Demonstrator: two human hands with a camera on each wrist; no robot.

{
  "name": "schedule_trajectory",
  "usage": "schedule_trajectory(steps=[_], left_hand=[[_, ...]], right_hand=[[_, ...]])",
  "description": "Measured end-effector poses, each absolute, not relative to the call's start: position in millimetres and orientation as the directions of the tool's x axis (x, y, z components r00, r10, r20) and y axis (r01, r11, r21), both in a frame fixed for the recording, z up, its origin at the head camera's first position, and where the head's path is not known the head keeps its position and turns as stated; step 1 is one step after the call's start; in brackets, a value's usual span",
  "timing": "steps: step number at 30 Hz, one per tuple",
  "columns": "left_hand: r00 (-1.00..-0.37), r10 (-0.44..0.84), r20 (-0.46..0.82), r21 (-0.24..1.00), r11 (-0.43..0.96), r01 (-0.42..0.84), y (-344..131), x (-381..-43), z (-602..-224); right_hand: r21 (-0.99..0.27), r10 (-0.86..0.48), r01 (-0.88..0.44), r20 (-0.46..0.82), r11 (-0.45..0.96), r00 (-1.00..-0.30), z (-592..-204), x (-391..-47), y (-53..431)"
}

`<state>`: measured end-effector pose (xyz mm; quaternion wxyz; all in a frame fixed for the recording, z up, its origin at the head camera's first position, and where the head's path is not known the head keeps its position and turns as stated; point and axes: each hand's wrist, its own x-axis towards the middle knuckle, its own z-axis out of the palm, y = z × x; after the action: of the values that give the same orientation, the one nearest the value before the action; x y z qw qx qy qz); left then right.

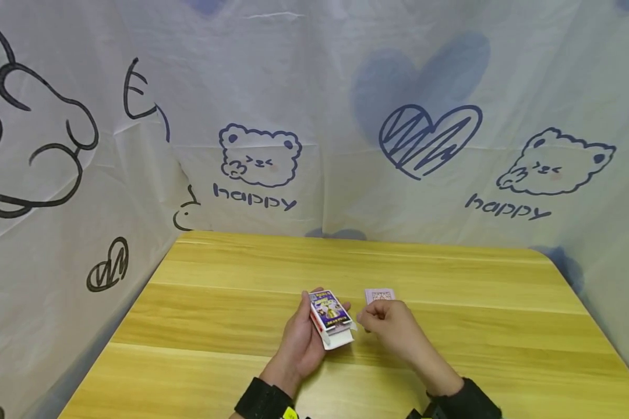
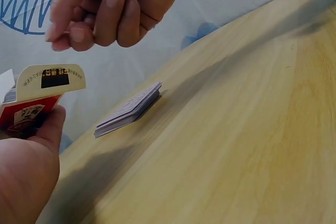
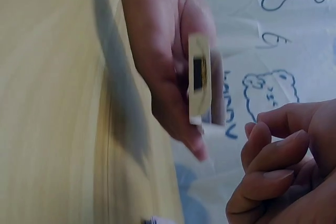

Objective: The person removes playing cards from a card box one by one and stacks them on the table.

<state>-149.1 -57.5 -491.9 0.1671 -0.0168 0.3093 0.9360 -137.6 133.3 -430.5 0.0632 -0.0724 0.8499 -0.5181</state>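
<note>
work looks partway along, judging from how things lie: a stack of cards [image 1: 380, 294] is already out on the desk [image 1: 188, 314], and the card box [image 1: 329, 311] is up in the left hand [image 1: 300, 342], its end flap [image 2: 51, 81] open and pointing toward the person. the left grip is closed round the box, thumb along one side, fingertips showing at the other. the right hand [image 1: 394, 327] has its grip curled in on itself, with nothing to be seen in it, near the open end of the box but apart from it. what seems left is to settle cards and box, either together with the flap shut or apart, and the pictures do not say which; whether more cards sit inside is also hard to tell. the head view alone gives the purple printed front of the box and the patterned back of the top card, though the right hand crowds the near edge of the stack. the left wrist view adds what that one lacks: the stack's thickness, its slightly uneven edges, and the red side panel [image 2: 27, 118] of the box. the right wrist view shows the box end-on and blurred, with only a scrap at the bottom edge that may be the stack.
</note>
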Motion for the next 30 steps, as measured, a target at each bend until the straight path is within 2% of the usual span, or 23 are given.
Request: schedule_trajectory(steps=[7,11,18,30], left_hand=[[-0.955,0.283,-0.086,0.553,-0.784,-0.282,-60.0,-147.8,-488.3],[-0.953,0.295,-0.065,0.541,-0.792,-0.282,-60.7,-146.4,-486.1],[-0.932,0.360,-0.033,0.515,-0.793,-0.324,-60.4,-144.6,-486.4],[-0.929,0.369,-0.001,0.522,-0.792,-0.315,-58.3,-142.4,-484.7]], right_hand=[[-0.917,-0.308,-0.087,-0.041,0.390,-0.951,-433.8,-130.2,122.3],[-0.920,-0.328,-0.081,-0.054,0.384,-0.943,-439.2,-129.1,119.6],[-0.919,-0.241,0.009,-0.113,0.395,-0.964,-443.6,-130.2,118.3],[-0.930,-0.135,0.079,-0.135,0.358,-0.982,-448.7,-132.0,117.2]])
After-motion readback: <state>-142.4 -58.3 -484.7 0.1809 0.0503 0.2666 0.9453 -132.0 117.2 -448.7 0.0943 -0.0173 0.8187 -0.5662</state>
